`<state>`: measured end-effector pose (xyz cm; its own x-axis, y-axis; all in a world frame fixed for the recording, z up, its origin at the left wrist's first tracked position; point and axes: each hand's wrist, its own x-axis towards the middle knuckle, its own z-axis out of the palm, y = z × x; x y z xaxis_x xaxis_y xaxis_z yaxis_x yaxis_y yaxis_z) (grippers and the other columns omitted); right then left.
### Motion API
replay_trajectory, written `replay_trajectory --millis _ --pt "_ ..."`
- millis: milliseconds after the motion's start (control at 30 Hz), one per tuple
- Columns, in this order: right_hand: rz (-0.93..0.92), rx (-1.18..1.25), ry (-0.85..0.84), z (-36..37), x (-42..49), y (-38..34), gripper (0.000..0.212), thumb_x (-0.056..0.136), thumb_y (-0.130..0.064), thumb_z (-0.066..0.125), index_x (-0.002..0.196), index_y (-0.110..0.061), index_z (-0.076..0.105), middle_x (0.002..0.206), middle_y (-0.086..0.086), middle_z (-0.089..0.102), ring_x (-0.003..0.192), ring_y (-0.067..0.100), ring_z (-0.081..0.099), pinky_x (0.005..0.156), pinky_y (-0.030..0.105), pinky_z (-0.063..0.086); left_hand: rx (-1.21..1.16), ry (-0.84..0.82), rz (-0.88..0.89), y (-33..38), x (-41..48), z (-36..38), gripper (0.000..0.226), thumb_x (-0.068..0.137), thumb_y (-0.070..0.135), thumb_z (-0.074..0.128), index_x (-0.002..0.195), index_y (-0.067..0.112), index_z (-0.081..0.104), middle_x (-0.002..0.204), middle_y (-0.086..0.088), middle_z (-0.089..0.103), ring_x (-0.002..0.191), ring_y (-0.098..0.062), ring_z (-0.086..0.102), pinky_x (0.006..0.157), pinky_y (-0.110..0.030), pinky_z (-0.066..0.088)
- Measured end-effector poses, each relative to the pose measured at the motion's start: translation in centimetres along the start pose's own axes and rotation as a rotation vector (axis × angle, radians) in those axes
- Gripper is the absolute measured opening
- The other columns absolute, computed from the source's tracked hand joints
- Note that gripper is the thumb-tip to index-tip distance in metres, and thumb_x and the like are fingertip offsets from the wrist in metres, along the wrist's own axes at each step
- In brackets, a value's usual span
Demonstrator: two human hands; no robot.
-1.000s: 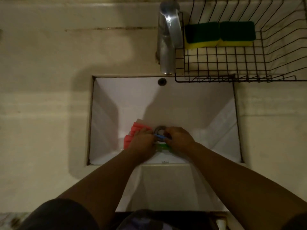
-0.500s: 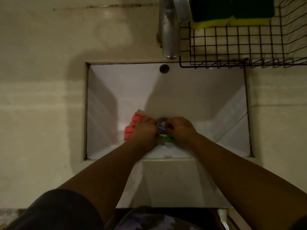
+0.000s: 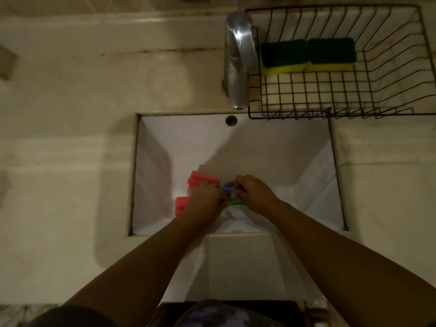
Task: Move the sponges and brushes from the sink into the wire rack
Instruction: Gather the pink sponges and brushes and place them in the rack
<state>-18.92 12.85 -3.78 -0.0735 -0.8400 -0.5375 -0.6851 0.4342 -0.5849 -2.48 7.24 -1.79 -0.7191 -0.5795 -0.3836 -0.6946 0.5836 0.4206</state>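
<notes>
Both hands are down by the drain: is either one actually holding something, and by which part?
Both the left hand and right hand close around a thin blue brush, one at each end; only its middle shows. The exact grip cannot be told.

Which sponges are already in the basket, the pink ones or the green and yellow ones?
The two green-and-yellow sponges sit side by side in the wire rack. The pink ones lie down in the sink.

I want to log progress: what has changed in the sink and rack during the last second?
Almost nothing. Both hands, left hand and right hand, stay at the drain, working on the blue item and green item. The red sponges remain in the sink; two green-yellow sponges remain in the wire rack. Only the camera shifted.
</notes>
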Motion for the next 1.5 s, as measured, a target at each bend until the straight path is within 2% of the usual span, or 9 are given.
replay_trajectory --millis 167,300,500,667,900,1000,1167,1333,1500 --pt "-0.009 -0.013 0.065 -2.4 -1.4 -1.4 0.005 0.089 -0.013 0.056 0.086 -0.016 0.054 0.082 0.007 0.063 0.073 0.027 0.056 0.062 0.035 0.043 -0.037 0.063 0.038 1.2 -0.5 -2.5 0.017 0.087 0.024 0.067 0.101 0.016 0.073 0.1 -0.007 0.069 0.093 -0.025 0.057 0.082 -0.04 0.049" --pt "0.0 0.011 0.15 -5.0 -2.4 -3.0 0.012 0.09 -0.014 0.059 0.081 -0.02 0.053 0.076 0.001 0.061 0.069 0.022 0.058 0.06 0.032 0.048 -0.125 0.075 0.095 2.3 -0.9 -5.0 0.004 0.086 0.013 0.069 0.085 0.01 0.072 0.081 -0.008 0.068 0.068 -0.016 0.053 0.06 -0.019 0.035" --pt "-0.048 0.002 0.193 -8.7 -3.7 -5.8 0.012 0.093 -0.018 0.059 0.083 -0.023 0.053 0.08 -0.004 0.06 0.073 0.011 0.06 0.061 0.019 0.044 -0.122 0.026 0.053 3.4 -0.2 -8.8 0.009 0.091 0.023 0.065 0.088 0.015 0.068 0.088 -0.001 0.067 0.078 -0.01 0.059 0.079 -0.024 0.049" --pt "-0.132 -0.074 0.239 -11.6 -4.9 -8.5 0.008 0.096 -0.019 0.053 0.088 -0.02 0.055 0.085 -0.002 0.061 0.075 0.008 0.058 0.062 0.02 0.046 -0.089 0.033 0.129 3.9 -0.3 -12.5 0.012 0.09 0.027 0.067 0.089 0.015 0.068 0.086 0.002 0.067 0.074 -0.004 0.057 0.071 -0.015 0.042" --pt "-0.257 -0.155 0.338 -15.5 -6.1 -11.1 0.01 0.093 -0.02 0.058 0.085 -0.025 0.055 0.082 -0.006 0.058 0.074 0.013 0.055 0.062 0.026 0.042 -0.062 0.12 0.247 5.4 -0.5 -16.8 0.012 0.089 0.026 0.068 0.086 0.014 0.07 0.086 -0.001 0.07 0.069 -0.006 0.055 0.07 -0.021 0.044" --pt "-0.296 -0.207 0.37 -16.8 -6.1 -11.8 0.01 0.093 -0.023 0.058 0.083 -0.025 0.055 0.081 -0.005 0.057 0.077 0.016 0.053 0.064 0.034 0.047 -0.044 0.166 0.277 6.2 -0.5 -18.3 0.013 0.088 0.025 0.069 0.089 0.012 0.071 0.091 -0.003 0.071 0.075 -0.011 0.06 0.072 -0.023 0.047" --pt "-0.315 -0.249 0.461 -18.8 -6.3 -12.7 0.012 0.095 -0.029 0.056 0.084 -0.024 0.055 0.077 -0.006 0.058 0.071 0.011 0.052 0.063 0.034 0.049 -0.001 0.253 0.365 7.2 -0.2 -20.9 0.013 0.088 0.025 0.068 0.08 0.015 0.066 0.076 0.006 0.058 0.065 -0.003 0.049 0.06 -0.014 0.032" --pt "-0.29 -0.279 0.512 -21.0 -6.5 -13.5 0.013 0.094 -0.032 0.055 0.082 -0.034 0.051 0.076 -0.01 0.057 0.068 0.004 0.054 0.062 0.026 0.05 0.008 0.293 0.409 8.3 0.3 -23.0 0.014 0.089 0.027 0.067 0.094 0.014 0.067 0.088 0.002 0.066 0.073 -0.009 0.06 0.07 -0.026 0.053" --pt "-0.29 -0.301 0.534 -22.5 -6.7 -13.8 0.013 0.097 -0.032 0.052 0.084 -0.03 0.053 0.078 -0.007 0.058 0.069 0.006 0.056 0.064 0.025 0.05 0.053 0.302 0.418 9.1 0.8 -24.1 0.018 0.09 0.029 0.064 0.102 0.016 0.067 0.101 0.001 0.069 0.083 -0.01 0.064 0.078 -0.03 0.056"
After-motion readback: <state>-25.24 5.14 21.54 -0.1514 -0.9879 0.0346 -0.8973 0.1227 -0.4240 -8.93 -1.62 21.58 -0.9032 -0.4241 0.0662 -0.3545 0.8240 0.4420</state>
